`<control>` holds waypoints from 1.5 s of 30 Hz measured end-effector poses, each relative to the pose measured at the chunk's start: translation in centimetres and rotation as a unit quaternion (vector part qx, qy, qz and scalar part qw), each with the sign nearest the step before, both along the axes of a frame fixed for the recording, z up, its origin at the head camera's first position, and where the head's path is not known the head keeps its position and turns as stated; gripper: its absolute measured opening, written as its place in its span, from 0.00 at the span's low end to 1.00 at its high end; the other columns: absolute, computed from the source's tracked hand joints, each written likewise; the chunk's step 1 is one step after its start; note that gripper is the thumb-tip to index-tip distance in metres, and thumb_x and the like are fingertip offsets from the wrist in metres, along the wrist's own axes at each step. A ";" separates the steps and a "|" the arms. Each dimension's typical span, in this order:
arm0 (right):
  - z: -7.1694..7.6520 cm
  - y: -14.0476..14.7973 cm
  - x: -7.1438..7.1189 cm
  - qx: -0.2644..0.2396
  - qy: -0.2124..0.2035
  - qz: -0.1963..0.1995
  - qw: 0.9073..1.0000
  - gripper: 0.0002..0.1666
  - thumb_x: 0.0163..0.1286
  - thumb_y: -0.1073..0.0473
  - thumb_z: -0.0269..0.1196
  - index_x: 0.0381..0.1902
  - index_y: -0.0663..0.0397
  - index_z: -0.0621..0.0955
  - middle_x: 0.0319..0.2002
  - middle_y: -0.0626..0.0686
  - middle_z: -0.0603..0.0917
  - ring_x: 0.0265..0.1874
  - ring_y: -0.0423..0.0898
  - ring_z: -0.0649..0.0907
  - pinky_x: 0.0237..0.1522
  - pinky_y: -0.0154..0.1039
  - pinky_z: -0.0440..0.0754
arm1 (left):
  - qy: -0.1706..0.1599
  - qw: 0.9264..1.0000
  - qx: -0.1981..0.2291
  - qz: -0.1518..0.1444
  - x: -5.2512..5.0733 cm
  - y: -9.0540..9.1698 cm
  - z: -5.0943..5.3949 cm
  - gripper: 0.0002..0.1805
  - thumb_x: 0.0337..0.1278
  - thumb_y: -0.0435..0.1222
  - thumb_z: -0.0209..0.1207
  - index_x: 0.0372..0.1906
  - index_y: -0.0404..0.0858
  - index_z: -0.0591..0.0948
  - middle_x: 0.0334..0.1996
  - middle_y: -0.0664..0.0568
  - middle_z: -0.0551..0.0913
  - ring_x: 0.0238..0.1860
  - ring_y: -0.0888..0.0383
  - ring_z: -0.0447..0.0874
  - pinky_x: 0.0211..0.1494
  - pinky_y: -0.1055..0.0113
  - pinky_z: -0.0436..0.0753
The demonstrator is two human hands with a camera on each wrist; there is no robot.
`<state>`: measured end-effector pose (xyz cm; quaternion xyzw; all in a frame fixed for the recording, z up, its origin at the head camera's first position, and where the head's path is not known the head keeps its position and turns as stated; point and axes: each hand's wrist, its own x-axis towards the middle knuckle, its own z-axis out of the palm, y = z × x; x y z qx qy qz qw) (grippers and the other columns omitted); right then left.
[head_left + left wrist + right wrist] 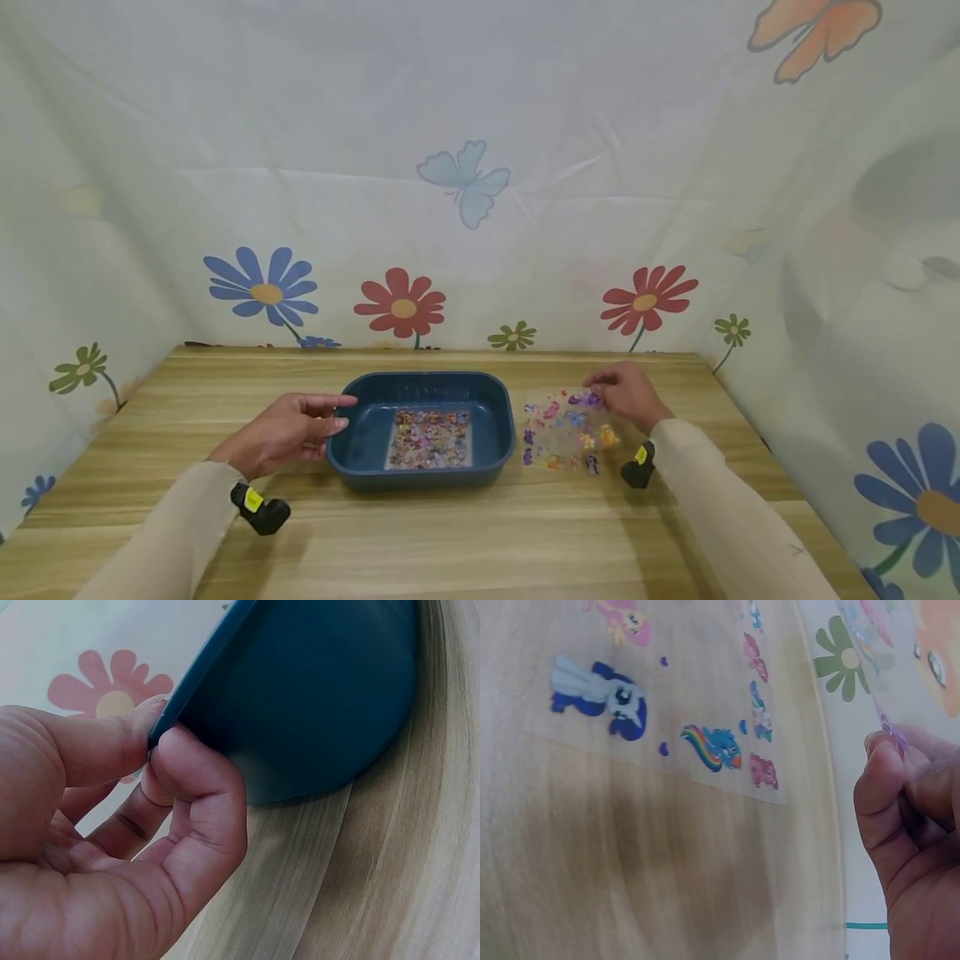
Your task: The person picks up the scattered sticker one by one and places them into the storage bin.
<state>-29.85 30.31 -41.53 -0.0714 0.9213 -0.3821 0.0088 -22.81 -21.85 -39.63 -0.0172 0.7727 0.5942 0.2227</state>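
Observation:
A dark blue plastic basin (420, 480) with rounded corners stands on the table. My left hand (291, 433) pinches its left rim (174, 705) between thumb and fingers. Inside the basin lie clear sticker sheets (430, 439) densely printed in many colours. To the right of the basin, my right hand (628, 398) pinches the edge of a clear sticker sheet (555, 421) with cartoon pony figures. In the right wrist view, sticker sheet (596, 697) shows flat over the table, while sheet film rises from the fingertips; whether these are one sheet or two I cannot tell.
The wood-grain table (420, 542) is enclosed at the back and sides by a white curtain (337, 125) printed with flowers and butterflies. A black wrist camera (262, 510) sits on the left wrist, and another black camera (638, 467) on the right.

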 end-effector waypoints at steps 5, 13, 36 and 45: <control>0.6 0.0 -0.2 -0.016 0.002 0.009 1.000 0.13 0.75 0.71 0.57 0.48 0.65 0.88 0.45 0.62 0.90 0.32 0.46 0.81 0.31 0.36 0.81 | 0.003 1.000 0.002 -0.005 0.1 0.0 0.1 0.35 0.72 0.39 0.64 0.78 0.36 0.67 0.36 0.50 0.76 0.32 0.56 0.78 0.39 0.65 0.83; 1.5 -0.3 0.0 -0.033 -0.008 0.001 0.999 0.13 0.77 0.70 0.57 0.50 0.67 0.87 0.46 0.63 0.89 0.32 0.46 0.81 0.33 0.36 0.82 | 0.003 1.000 0.002 -0.006 0.0 0.0 0.0 0.35 0.72 0.39 0.63 0.78 0.36 0.67 0.36 0.51 0.76 0.31 0.56 0.77 0.38 0.66 0.82; 2.8 -2.2 0.2 -0.079 -0.018 0.032 0.996 0.13 0.76 0.72 0.57 0.49 0.72 0.86 0.40 0.63 0.89 0.27 0.44 0.82 0.32 0.35 0.84 | -0.001 1.000 0.008 -0.005 0.1 0.1 0.2 0.35 0.73 0.38 0.63 0.79 0.36 0.67 0.34 0.52 0.75 0.32 0.56 0.76 0.37 0.66 0.81; 2.8 -3.6 0.0 -0.083 -0.012 0.044 0.995 0.12 0.76 0.72 0.57 0.48 0.71 0.86 0.38 0.62 0.89 0.25 0.42 0.81 0.30 0.33 0.83 | -0.001 1.000 0.011 -0.007 0.0 0.1 0.0 0.35 0.73 0.38 0.63 0.79 0.35 0.66 0.35 0.51 0.76 0.32 0.56 0.77 0.38 0.65 0.82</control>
